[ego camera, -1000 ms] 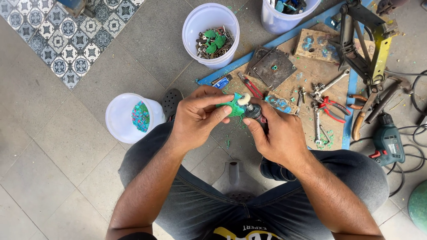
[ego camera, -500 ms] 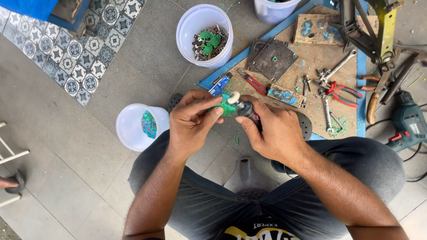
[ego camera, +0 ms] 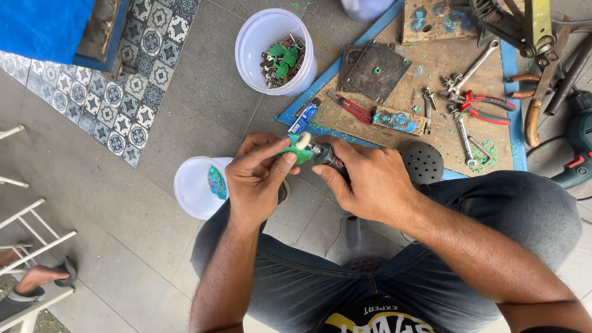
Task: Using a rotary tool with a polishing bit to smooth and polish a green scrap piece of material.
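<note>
1. Left hand [ego camera: 259, 179] was pinched shut, thumb and forefinger gripping a small green part [ego camera: 297, 151] with a pale tip, held up in front of the knees.
2. Right hand [ego camera: 364, 179] was closed around a small dark metal tool [ego camera: 325, 154], fingers wrapped, tool tip touching the green part.
3. Green part sat between both hands, above the tiled floor [ego camera: 203, 92], just short of the board's near edge.
4. White tub [ego camera: 196, 188] stood on the floor just beside the left hand, a speckled green-pink piece inside it.
5. Second white bucket [ego camera: 259, 43] stood farther out, holding green parts and metal bits.
6. Blue-edged wooden board [ego camera: 431, 68] lay on the floor beyond the hands, green shavings scattered on it.
7. On the board: dark metal plate [ego camera: 377, 69], red-handled pliers [ego camera: 487, 102], a wrench [ego camera: 472, 68], small red-handled cutters [ego camera: 348, 105].
8. Black perforated round piece [ego camera: 422, 161] rested by the right knee, near the right hand.
9. Power drill [ego camera: 576, 145] lay at the far right edge, partly cut off.
10. Patterned tiles [ego camera: 129, 92] and a blue sheet [ego camera: 43, 28] were at upper left.
11. Another person's sandalled foot [ego camera: 40, 280] showed at lower left, well apart from the hands.
</note>
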